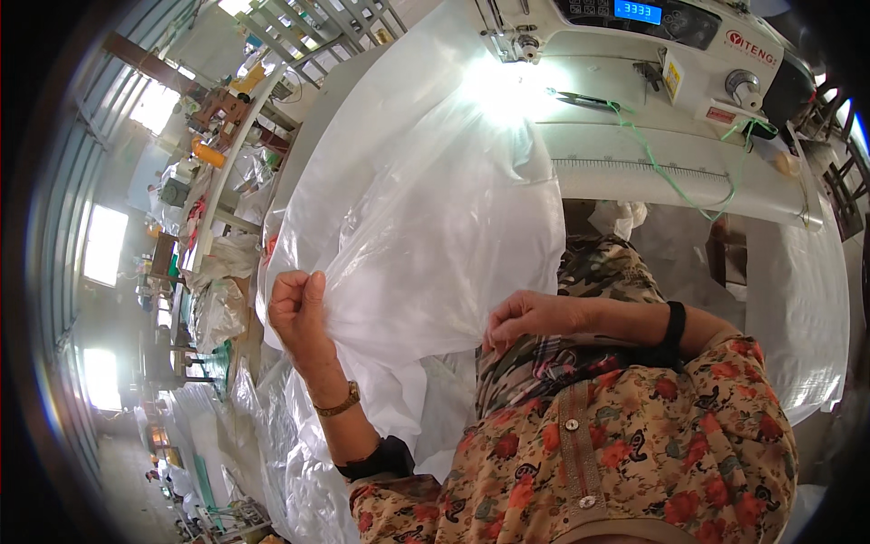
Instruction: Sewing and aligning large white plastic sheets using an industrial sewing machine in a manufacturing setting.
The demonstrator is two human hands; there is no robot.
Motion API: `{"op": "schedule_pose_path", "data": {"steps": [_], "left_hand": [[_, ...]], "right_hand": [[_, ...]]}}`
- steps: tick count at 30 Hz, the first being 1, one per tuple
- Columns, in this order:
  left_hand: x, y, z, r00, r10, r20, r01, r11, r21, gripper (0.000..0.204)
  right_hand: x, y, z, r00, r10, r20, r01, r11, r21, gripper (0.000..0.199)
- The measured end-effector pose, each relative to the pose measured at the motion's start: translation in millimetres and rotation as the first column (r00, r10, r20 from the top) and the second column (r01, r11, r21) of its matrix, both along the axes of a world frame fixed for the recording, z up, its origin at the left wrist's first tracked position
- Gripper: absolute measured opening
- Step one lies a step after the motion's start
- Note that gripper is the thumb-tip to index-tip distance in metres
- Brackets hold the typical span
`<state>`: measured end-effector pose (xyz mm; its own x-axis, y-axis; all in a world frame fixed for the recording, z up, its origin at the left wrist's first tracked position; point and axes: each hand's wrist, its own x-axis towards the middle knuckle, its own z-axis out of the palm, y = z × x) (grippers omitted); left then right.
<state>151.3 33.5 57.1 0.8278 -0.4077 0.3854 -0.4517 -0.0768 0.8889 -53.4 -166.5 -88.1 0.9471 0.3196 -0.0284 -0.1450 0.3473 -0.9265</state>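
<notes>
A large sheet of translucent white plastic film [426, 236] spreads from the sewing machine [625, 45] down toward my lap. Its far end lies under the bright lamp by the needle. My left hand [299, 304] is closed on the film's left side, the fingers curled and the thumb on top. On the right, my right hand [521, 319] pinches the film's near edge with its fingers bent down. Between the two hands the film is drawn into creases. Glare hides the needle and the spot where the film meets it.
Thread snips [584, 99] on a green cord [648, 150] lie on the machine bed, right of the lamp. A ruler strip [634, 166] runs along the table's near edge. More plastic film [797, 299] hangs at the right. Cluttered worktables [227, 172] stand at the left.
</notes>
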Motion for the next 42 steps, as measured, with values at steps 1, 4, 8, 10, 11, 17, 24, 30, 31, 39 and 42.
{"op": "schedule_pose_path", "data": {"steps": [1,4,8,10,11,17,24,30,31,39,42], "left_hand": [[-1,-2,6,1.0,-0.02,-0.016,0.02,1.0,0.005,0.017],[1,-8,15,0.994,-0.031,0.109,0.035,0.998,-0.042,0.015],[1,-13,29,0.99,-0.067,0.121,0.078,0.993,-0.086,0.014],[2,-18,32,0.997,-0.068,0.046,0.074,0.989,-0.132,0.012],[3,-20,32,0.995,-0.085,0.05,0.091,0.987,-0.132,0.012],[7,-19,36,0.993,-0.103,0.055,0.11,0.983,-0.149,0.012],[31,-17,37,0.995,-0.094,0.028,0.097,0.988,-0.118,0.016],[113,-24,24,0.998,-0.019,0.057,0.023,0.997,-0.07,0.02],[132,-24,18,0.991,0.026,0.128,-0.024,1.0,-0.014,0.019],[204,-17,-29,0.766,-0.028,0.642,-0.482,0.635,0.604,0.018],[129,-77,-3,0.246,-0.132,0.96,-0.51,0.825,0.244,0.02]], "right_hand": [[3,-2,-1,0.996,-0.046,-0.073,0.047,0.999,0.008,0.023],[14,-8,-2,0.933,-0.307,-0.188,0.3,0.952,-0.063,0.036],[31,-9,11,0.834,-0.438,-0.337,0.505,0.851,0.144,0.049],[45,-16,8,0.871,-0.387,-0.302,0.486,0.77,0.414,0.054],[52,-18,7,0.866,-0.402,-0.298,0.497,0.762,0.416,0.054],[82,-20,31,0.873,-0.471,-0.127,0.452,0.683,0.573,0.052],[79,-37,35,0.853,-0.495,-0.164,0.476,0.611,0.633,0.051],[30,-18,62,0.968,0.146,0.206,-0.18,0.971,0.16,0.047],[22,-11,74,0.935,0.291,0.203,-0.312,0.947,0.076,0.048],[1,8,15,0.973,-0.031,-0.231,0.018,0.998,-0.058,0.049],[-2,6,-3,0.953,-0.302,0.025,0.302,0.947,-0.108,0.047]]}}
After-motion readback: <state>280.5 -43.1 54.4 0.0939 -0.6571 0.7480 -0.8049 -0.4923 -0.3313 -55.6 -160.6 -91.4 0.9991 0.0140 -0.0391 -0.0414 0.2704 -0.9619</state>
